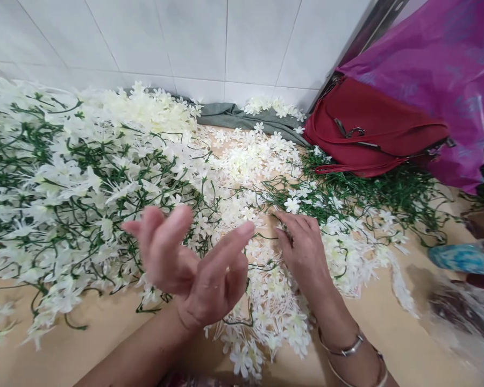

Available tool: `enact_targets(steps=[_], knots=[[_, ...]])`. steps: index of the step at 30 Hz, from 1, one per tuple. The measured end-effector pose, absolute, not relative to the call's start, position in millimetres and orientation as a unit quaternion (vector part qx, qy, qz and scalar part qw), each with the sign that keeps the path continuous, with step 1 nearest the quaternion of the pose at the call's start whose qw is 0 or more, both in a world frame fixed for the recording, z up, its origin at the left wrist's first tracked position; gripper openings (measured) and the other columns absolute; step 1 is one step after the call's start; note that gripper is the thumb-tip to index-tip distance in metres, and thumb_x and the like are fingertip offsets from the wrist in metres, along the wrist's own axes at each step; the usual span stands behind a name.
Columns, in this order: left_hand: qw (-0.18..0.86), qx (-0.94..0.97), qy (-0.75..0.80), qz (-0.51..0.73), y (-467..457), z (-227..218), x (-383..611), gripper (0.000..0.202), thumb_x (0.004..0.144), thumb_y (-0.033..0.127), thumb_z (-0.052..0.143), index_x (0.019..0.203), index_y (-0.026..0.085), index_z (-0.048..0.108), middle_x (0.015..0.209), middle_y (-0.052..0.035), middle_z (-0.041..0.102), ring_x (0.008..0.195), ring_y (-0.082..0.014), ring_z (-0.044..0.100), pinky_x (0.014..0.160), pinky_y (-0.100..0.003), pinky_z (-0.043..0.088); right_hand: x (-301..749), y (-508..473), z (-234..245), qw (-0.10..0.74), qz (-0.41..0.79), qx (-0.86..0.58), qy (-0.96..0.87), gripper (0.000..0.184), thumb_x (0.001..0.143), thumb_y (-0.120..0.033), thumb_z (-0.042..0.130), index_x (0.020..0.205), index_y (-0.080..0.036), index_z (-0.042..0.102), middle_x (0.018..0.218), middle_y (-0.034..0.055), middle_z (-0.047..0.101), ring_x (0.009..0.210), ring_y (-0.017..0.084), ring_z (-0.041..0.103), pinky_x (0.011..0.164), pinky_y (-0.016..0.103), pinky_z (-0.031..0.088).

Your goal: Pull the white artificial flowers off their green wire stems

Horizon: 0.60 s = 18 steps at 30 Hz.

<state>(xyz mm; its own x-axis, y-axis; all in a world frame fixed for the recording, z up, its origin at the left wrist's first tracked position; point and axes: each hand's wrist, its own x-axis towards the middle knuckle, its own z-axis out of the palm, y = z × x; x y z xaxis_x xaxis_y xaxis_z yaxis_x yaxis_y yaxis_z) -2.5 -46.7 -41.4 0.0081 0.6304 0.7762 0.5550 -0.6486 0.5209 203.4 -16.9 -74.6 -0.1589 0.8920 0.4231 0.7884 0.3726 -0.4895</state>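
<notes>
My left hand (193,263) is raised over the flowers with the palm turned up. Its fingers are apart, and I see nothing held in them. My right hand (304,247) reaches low into the pile, its thumb and index fingertips a little apart beside green plastic stems (274,188). A white artificial flower (292,205) lies just above its fingers. Between and below the hands spread loose white flower heads (276,293) with thin pale stamens. At the left is a large heap of white artificial flowers on green stems (84,188).
A red bag (379,123) and a purple plastic bag (435,59) stand at the back right. Behind the table (116,328) is a tiled wall (197,43), with grey-green cloth (242,118) along its foot. Clear plastic wrapping (463,317) and a blue-patterned item (463,258) lie at the right.
</notes>
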Motion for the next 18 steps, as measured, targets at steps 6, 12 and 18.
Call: enact_targets(steps=[6, 12, 18], knots=[[0.097, 0.744, 0.392, 0.533, -45, -43, 17, 0.046, 0.095, -0.001, 0.052, 0.136, 0.018, 0.058, 0.129, -0.0099, 0.066, 0.124, -0.0201, 0.062, 0.110, -0.038, 0.055, 206, -21, -74, 0.324, 0.093, -0.564, -0.754, 0.022, 0.098, -0.015, 0.053, 0.108, -0.017, 0.072, 0.100, 0.0119, 0.075, 0.095, 0.030, 0.064, 0.087, 0.047, 0.050], [0.183, 0.716, 0.444, 0.507, -38, -58, 19, 0.031, 0.098, 0.003, 0.052, 0.123, 0.017, 0.063, 0.119, -0.0104, 0.068, 0.117, -0.0186, 0.064, 0.104, -0.034, 0.055, 206, -29, -64, 0.480, 0.288, -0.578, -0.594, 0.015, 0.099, -0.028, 0.062, 0.110, -0.025, 0.072, 0.108, 0.0058, 0.071, 0.099, 0.023, 0.066, 0.089, 0.037, 0.052], [0.246, 0.725, 0.419, 0.488, -39, -58, 18, 0.025, 0.099, 0.012, 0.060, 0.123, 0.019, 0.064, 0.117, -0.0094, 0.071, 0.113, -0.0196, 0.067, 0.099, -0.034, 0.056, 198, -36, -55, 0.502, 0.424, -0.520, -0.546, 0.018, 0.097, -0.032, 0.067, 0.114, -0.028, 0.066, 0.101, 0.0010, 0.067, 0.094, 0.017, 0.064, 0.086, 0.030, 0.051]])
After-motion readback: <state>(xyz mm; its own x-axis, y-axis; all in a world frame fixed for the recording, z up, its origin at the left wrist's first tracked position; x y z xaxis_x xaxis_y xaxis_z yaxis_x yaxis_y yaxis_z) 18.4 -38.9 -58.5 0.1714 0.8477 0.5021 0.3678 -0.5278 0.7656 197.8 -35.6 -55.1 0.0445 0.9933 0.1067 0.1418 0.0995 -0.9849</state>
